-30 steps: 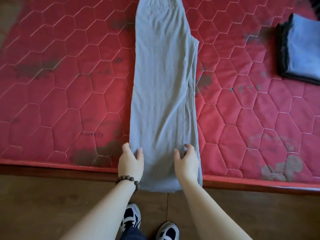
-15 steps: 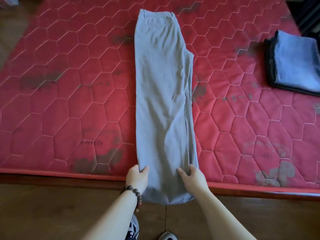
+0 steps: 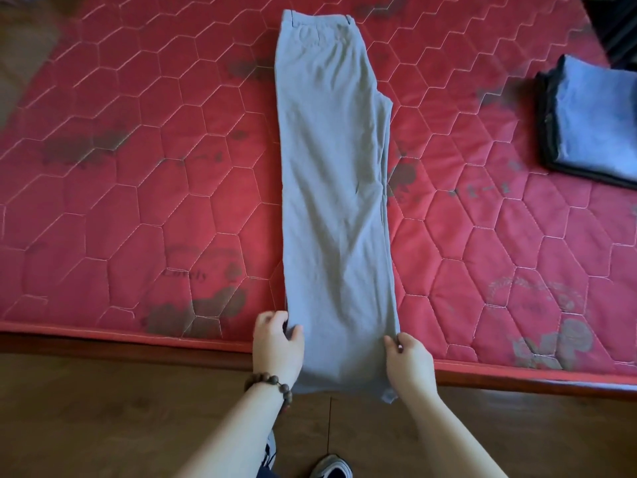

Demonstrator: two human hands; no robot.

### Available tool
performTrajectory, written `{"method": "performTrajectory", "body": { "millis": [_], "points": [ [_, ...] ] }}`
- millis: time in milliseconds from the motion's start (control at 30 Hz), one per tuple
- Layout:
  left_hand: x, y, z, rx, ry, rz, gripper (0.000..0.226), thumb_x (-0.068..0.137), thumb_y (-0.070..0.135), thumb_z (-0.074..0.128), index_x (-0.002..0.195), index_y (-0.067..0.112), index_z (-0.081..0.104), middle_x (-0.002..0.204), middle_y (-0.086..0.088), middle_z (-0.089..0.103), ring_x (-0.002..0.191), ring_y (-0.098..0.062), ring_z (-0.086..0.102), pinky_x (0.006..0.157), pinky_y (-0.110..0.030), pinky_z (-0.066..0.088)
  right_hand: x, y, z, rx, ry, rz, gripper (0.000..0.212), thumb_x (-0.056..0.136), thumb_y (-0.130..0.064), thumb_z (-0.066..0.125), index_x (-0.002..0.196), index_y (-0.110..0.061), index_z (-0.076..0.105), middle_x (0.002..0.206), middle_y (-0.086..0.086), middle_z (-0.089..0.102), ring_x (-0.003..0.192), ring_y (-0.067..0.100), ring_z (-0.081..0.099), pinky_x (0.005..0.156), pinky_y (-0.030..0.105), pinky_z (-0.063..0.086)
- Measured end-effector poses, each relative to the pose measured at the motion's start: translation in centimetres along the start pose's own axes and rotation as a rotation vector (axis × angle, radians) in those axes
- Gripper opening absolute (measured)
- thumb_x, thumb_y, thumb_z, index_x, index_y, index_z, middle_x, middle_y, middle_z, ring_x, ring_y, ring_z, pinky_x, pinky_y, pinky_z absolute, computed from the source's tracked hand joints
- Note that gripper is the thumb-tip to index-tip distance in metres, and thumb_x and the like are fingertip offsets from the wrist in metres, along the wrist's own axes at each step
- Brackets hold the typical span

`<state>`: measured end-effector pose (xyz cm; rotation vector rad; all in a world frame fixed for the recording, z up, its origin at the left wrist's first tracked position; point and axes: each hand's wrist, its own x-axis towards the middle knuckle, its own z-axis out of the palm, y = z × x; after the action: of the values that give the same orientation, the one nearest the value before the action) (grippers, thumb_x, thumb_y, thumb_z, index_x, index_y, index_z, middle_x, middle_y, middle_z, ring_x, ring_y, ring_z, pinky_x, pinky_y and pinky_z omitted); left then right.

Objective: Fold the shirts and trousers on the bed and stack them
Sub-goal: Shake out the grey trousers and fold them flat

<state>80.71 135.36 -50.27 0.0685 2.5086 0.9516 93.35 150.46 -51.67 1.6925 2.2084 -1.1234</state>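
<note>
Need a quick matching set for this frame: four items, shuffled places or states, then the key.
Column 1
1. grey trousers
2. folded clothes stack
3. left hand
4. bead bracelet

Column 2
A. far right of the red mattress
B. on the left wrist
C. laid lengthwise, hem over the bed edge
D. gripping the trousers' left side near the hem

Pairs: 1-C, 2-A, 3-D, 4-B

Grey trousers [image 3: 336,188]; red hexagon-quilted mattress [image 3: 138,174].

Grey trousers [image 3: 336,188] lie lengthwise on the red bed [image 3: 138,188], legs folded together, hems overhanging the near edge. Folded blue stack [image 3: 593,119] rests far right.
</note>
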Motion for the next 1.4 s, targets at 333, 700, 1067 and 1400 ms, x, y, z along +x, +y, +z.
{"method": "performTrajectory", "body": {
  "millis": [333, 700, 1067, 1400],
  "points": [
    [5.8, 2.8, 0.2, -0.197, -0.127, -0.122, 0.031, 0.086, 0.016, 0.068, 0.074, -0.012, 0.060, 0.077, -0.031, 0.062, 0.064, -0.023, 0.049, 0.059, -0.030, 0.038, 4.4, -4.9, -0.9, 0.207, 0.012, -0.135, 0.035, 0.091, -0.019, 0.061, 0.064, -0.010, 0.040, 0.060, 0.001, 0.043, 0.058, 0.018, 0.037, 0.051, 0.028, 0.028],
    [15.0, 5.4, -1.0, -0.449, -0.160, -0.163, 0.015, 0.082, 0.021, 0.073, 0.069, 0.026, 0.071, 0.069, 0.017, 0.068, 0.073, -0.004, 0.062, 0.079, -0.029, 0.050, 11.4, -9.9, -2.7, 0.333, -0.118, 0.008, 0.035, 0.092, -0.034, 0.060, 0.075, -0.003, 0.063, 0.062, 0.018, 0.058, 0.060, 0.019, 0.051, 0.058, 0.032, 0.043],
    [29.7, 12.6, -0.1, -0.151, 0.039, -0.048, 0.050, 0.089, 0.027, 0.060, 0.051, 0.008, 0.035, 0.052, -0.008, 0.026, 0.050, -0.022, 0.025, 0.045, -0.031, 0.024, 24.4, -19.3, -4.2, 0.599, -0.228, 0.068, 0.003, 0.083, -0.010, 0.074, 0.081, -0.009, 0.071, 0.084, 0.014, 0.066, 0.076, 0.024, 0.057, 0.076, 0.040, 0.052],
    [33.6, 14.3, -0.7, -0.682, -0.082, -0.112, 0.010, 0.085, 0.018, 0.070, 0.080, 0.011, 0.065, 0.087, -0.009, 0.056, 0.084, -0.021, 0.051, 0.080, -0.040, 0.044, 28.9, -22.6, -5.6, 0.790, -0.284, 0.167, 0.025, 0.087, -0.026, 0.070, 0.094, -0.002, 0.071, 0.093, 0.017, 0.063, 0.080, 0.029, 0.056, 0.083, 0.047, 0.051]
  ]
}}
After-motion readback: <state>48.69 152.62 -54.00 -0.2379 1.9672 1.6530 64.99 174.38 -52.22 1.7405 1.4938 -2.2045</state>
